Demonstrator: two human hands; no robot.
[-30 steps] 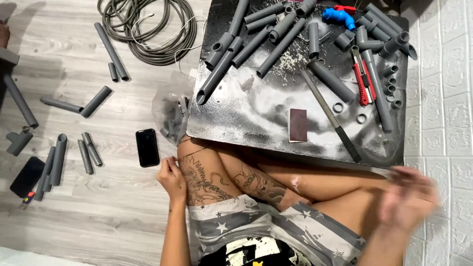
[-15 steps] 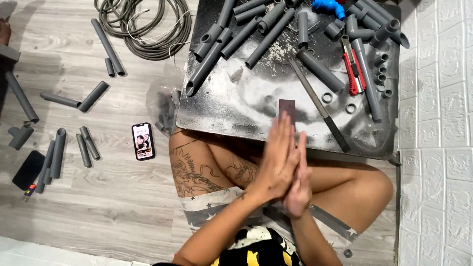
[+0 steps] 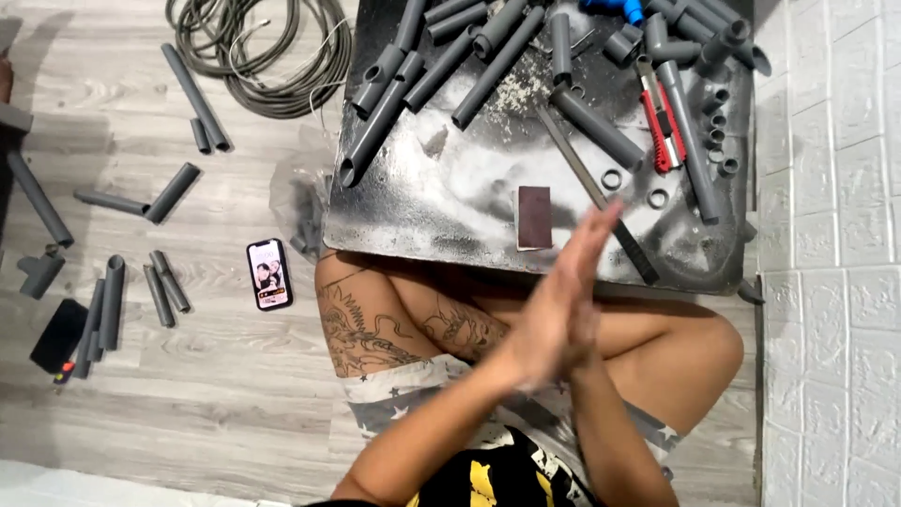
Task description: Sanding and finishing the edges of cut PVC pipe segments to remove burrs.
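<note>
While we sit cross-legged on the floor behind a dusty dark work surface point(image 3: 441, 202) strewn with grey pipe pieces point(image 3: 488, 66), our left hand point(image 3: 549, 314) and right hand point(image 3: 582, 324) press flat together, grasping nothing, just beside a brown sanding block point(image 3: 534, 217); rubbing palms well clears dust.

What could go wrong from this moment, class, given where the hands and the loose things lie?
1. The left hand and right hand are pressed palm to palm just above the dusty board; grit may get rubbed into skin.
2. The sanding block lies near the fingertips and could be knocked.
3. The phone lies on the floor by the knee, easily kicked.
</note>
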